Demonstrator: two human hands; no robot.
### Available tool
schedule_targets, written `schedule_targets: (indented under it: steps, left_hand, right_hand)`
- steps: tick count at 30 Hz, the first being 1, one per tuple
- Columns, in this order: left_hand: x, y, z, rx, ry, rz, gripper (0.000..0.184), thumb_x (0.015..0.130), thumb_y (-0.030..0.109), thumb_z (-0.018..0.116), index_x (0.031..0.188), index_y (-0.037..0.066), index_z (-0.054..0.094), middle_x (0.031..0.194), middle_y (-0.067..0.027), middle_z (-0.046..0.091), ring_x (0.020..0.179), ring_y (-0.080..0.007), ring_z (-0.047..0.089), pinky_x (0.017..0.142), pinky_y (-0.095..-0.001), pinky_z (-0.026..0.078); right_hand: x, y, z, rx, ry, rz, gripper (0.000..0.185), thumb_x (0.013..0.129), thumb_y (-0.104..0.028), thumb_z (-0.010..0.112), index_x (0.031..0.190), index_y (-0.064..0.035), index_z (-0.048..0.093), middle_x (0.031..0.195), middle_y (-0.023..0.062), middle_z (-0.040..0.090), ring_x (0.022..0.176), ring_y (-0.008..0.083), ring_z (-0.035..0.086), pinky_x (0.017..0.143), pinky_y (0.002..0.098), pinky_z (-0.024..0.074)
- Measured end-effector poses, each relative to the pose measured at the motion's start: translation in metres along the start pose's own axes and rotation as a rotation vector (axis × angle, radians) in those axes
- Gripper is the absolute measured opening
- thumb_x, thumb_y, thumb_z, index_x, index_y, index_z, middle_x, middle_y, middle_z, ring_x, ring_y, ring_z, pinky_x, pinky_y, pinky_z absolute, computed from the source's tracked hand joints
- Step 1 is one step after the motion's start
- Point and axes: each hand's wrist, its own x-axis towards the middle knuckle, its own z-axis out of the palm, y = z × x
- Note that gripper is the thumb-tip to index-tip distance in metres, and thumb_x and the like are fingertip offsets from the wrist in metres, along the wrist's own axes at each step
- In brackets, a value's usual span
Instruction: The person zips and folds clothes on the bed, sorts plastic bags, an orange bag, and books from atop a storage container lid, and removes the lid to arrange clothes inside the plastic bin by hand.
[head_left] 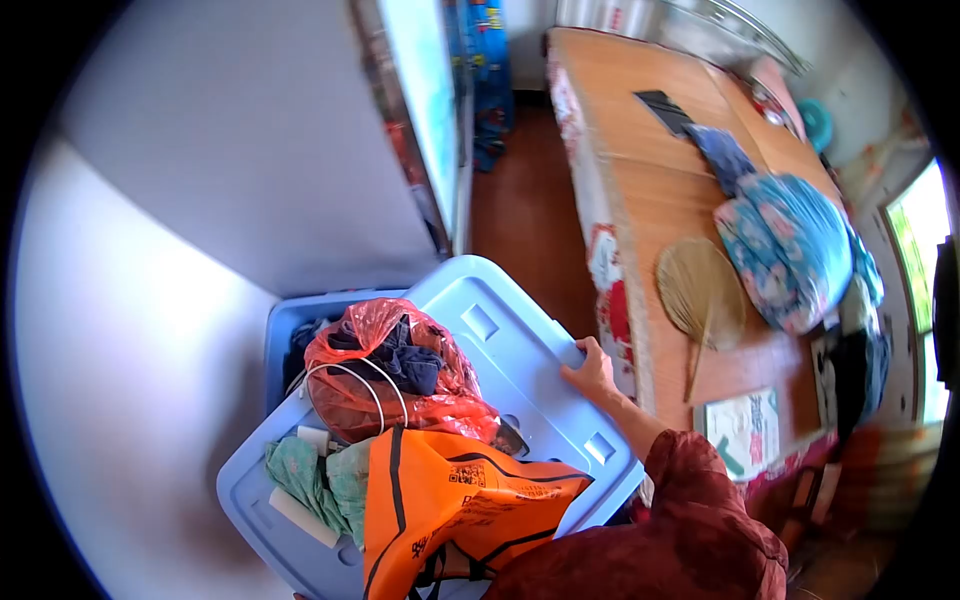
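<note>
A light blue plastic lid (pixel 520 330) lies tilted across the top of a blue storage bin (pixel 288 345). My right hand (pixel 592 372) grips the lid's right edge, thumb uppermost, with the other fingers partly hidden. On the lid rest a red plastic bag (pixel 345 400) with dark cloth (pixel 415 365) in it, a white cable (pixel 375 385), a green cloth (pixel 310 485) and an orange bag (pixel 430 490) with black trim. A white bar-shaped object (pixel 303 516) sticks out beside the green cloth. My left hand does not show.
A wood-coloured bed board (pixel 640 200) stands on the right, bearing a palm-leaf fan (pixel 700 290), a floral bundle (pixel 785 250) and a flat printed box (pixel 745 430). A white wall (pixel 130 380) and a grey panel (pixel 250 130) close in the left. Brown floor (pixel 525 190) runs between.
</note>
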Motion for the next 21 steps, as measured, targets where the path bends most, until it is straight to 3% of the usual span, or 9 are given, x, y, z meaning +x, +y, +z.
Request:
schedule_targets:
  steps: [2,5,7,11,12,15,21]
  left_hand:
    - [0.031,0.014,0.002,-0.01,-0.071,0.103,0.028,0.085,0.027,0.059,0.109,0.014,0.06,0.097,-0.0202,0.063,0.081,-0.0329,0.062,0.065,-0.0405,0.051]
    - [0.1,0.023,0.072,0.039,-0.184,0.496,0.041,0.088,0.039,0.051,0.122,0.017,0.053,0.114,-0.0187,0.058,0.097,-0.0389,0.058,0.085,-0.0497,0.045]
    - [0.136,0.065,0.112,-0.001,-0.236,0.603,0.041,0.088,0.039,0.051,0.121,0.014,0.053,0.113,-0.0182,0.058,0.096,-0.0373,0.058,0.084,-0.048,0.045]
    - [0.164,0.195,0.177,-0.31,-0.533,0.456,0.044,0.089,0.041,0.049,0.118,0.008,0.054,0.11,-0.0173,0.059,0.095,-0.0342,0.058,0.083,-0.0445,0.046]
    - [0.159,0.199,0.159,-0.386,-0.58,0.394,0.045,0.089,0.041,0.049,0.117,0.007,0.054,0.11,-0.017,0.059,0.095,-0.0334,0.058,0.083,-0.0436,0.046]
    - [0.17,0.277,0.195,-0.571,-0.826,0.289,0.048,0.089,0.042,0.048,0.115,0.002,0.054,0.108,-0.0163,0.059,0.094,-0.0311,0.058,0.082,-0.041,0.046]
    - [0.205,0.375,0.265,-0.747,-1.154,0.279,0.055,0.089,0.043,0.046,0.111,-0.006,0.055,0.105,-0.0149,0.06,0.092,-0.0264,0.058,0.08,-0.0358,0.047]
  right_hand:
    - [-0.02,-0.006,-0.01,0.003,0.026,0.089,0.054,0.059,-0.03,0.07,0.101,-0.0021,0.053,0.093,0.021,0.06,0.089,0.0342,0.059,0.08,0.0393,0.0464]
    - [-0.075,0.008,0.005,-0.049,0.167,0.162,0.054,0.059,-0.029,0.069,0.103,-0.0015,0.053,0.094,0.0211,0.06,0.089,0.0345,0.059,0.08,0.039,0.0463]
    - [-0.105,-0.001,0.007,-0.038,0.248,0.259,0.054,0.059,-0.028,0.069,0.102,-0.0007,0.053,0.094,0.0217,0.061,0.091,0.0344,0.059,0.08,0.0395,0.046]
    - [-0.137,-0.014,0.038,-0.087,0.412,0.399,0.053,0.059,-0.028,0.069,0.102,-0.0003,0.054,0.093,0.0218,0.061,0.091,0.0333,0.059,0.081,0.0389,0.0461]
    - [-0.164,-0.023,0.024,-0.062,0.407,0.398,0.053,0.059,-0.028,0.069,0.102,-0.0003,0.054,0.092,0.0218,0.061,0.09,0.033,0.059,0.081,0.0386,0.0462]
    - [-0.18,-0.029,0.041,-0.065,0.53,0.465,0.052,0.059,-0.028,0.07,0.1,-0.0001,0.054,0.091,0.0211,0.061,0.088,0.0324,0.06,0.08,0.0376,0.0467]
    - [-0.249,-0.044,0.083,-0.183,0.796,0.54,0.053,0.058,-0.028,0.071,0.099,0.0017,0.054,0.088,0.0207,0.062,0.085,0.0315,0.061,0.079,0.0365,0.0476]
